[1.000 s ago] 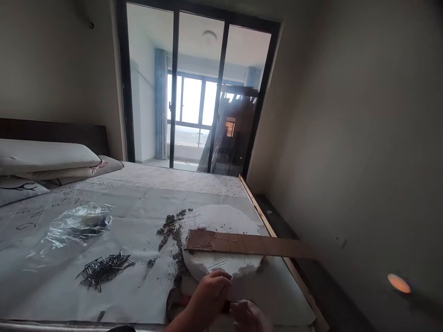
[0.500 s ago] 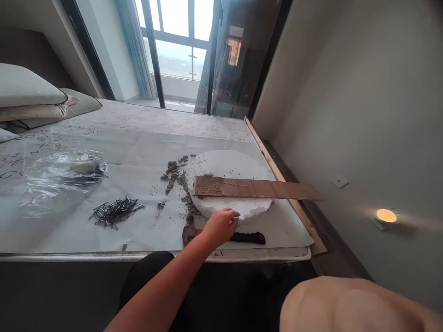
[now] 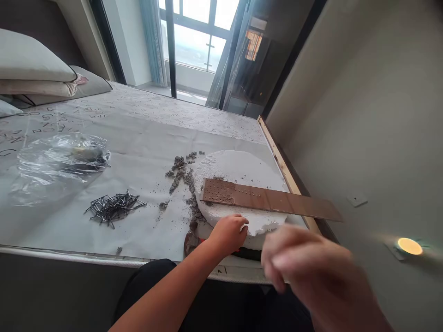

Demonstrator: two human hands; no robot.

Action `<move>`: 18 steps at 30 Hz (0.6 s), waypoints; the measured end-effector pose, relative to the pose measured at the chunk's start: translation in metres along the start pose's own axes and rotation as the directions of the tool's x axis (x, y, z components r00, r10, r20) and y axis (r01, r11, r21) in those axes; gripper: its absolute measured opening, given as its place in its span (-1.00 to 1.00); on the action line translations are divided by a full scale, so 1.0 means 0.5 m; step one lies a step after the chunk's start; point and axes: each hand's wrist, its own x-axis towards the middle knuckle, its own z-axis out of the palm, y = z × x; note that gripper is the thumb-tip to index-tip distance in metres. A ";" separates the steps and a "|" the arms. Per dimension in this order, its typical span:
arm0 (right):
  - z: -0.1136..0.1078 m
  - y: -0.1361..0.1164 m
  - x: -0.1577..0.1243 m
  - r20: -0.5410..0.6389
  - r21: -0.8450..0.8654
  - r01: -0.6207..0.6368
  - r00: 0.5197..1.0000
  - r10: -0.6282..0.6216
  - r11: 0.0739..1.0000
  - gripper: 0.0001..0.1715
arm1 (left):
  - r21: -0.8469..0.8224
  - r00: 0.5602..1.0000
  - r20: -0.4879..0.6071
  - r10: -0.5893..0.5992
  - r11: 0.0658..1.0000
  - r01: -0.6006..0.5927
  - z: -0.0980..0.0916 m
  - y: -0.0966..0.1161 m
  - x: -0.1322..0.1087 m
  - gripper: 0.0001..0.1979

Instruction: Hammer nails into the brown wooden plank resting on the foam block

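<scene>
My left hand (image 3: pixel 228 233) rests at the near edge of a round white foam slab (image 3: pixel 238 173), fingers curled on its rim, over a hammer (image 3: pixel 191 240) whose dark handle lies mostly hidden beneath the hand. A brown wooden strip (image 3: pixel 273 202) with rows of nail heads lies across the foam and sticks out past the bed's right side. My right hand (image 3: pixel 308 272) is raised close to the camera, blurred, its fingers loosely bent and apart, holding nothing that I can see.
A pile of dark nails (image 3: pixel 112 207) lies on the paper-covered bed (image 3: pixel 104 230). A clear plastic bag (image 3: pixel 58 159) sits at the left. Grey rubble crumbs (image 3: pixel 182 168) lie beside the foam. Pillows (image 3: pixel 34 69) at far left; a lit wall lamp (image 3: pixel 409 246) at right.
The camera tilted down from the window to the bed. My left hand moved onto the foam's rim, covering the hammer handle. My right hand rose into view near the camera.
</scene>
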 end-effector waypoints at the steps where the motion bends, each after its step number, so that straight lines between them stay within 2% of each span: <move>1: 0.003 0.032 0.045 0.001 -0.078 0.019 1.000 -0.019 0.997 -0.70 | 0.022 1.000 -0.004 -0.008 1.000 0.008 -0.001 -0.004 0.003 -0.71; 3: 0.014 0.120 0.130 0.082 -0.381 0.036 0.997 -0.005 0.924 -0.72 | 0.077 1.000 -0.022 -0.009 0.997 0.011 -0.002 -0.012 0.009 -0.75; 4: 0.021 0.169 0.167 0.127 -0.557 0.061 0.992 0.013 0.828 -0.71 | 0.106 0.999 -0.034 0.002 0.994 0.001 -0.001 -0.017 0.013 -0.77; 5: 0.028 0.216 0.199 0.244 -0.719 0.110 0.964 0.102 0.686 -0.69 | 0.131 0.999 -0.049 0.016 0.991 -0.010 0.000 -0.021 0.017 -0.78; 8: 0.053 0.323 0.258 0.355 -0.800 0.198 0.917 0.180 0.567 -0.70 | 0.175 0.994 -0.104 0.033 0.984 -0.015 0.007 -0.035 0.030 -0.78; 11: 0.082 0.366 0.275 0.446 -0.815 0.294 0.868 0.217 0.498 -0.75 | 0.182 0.994 -0.113 0.011 0.983 0.010 0.014 -0.052 0.042 -0.77; 18: 0.119 0.382 0.277 0.533 -0.816 0.402 0.801 0.273 0.416 -0.76 | 0.184 0.990 -0.052 -0.129 0.973 0.137 0.017 -0.077 0.046 -0.74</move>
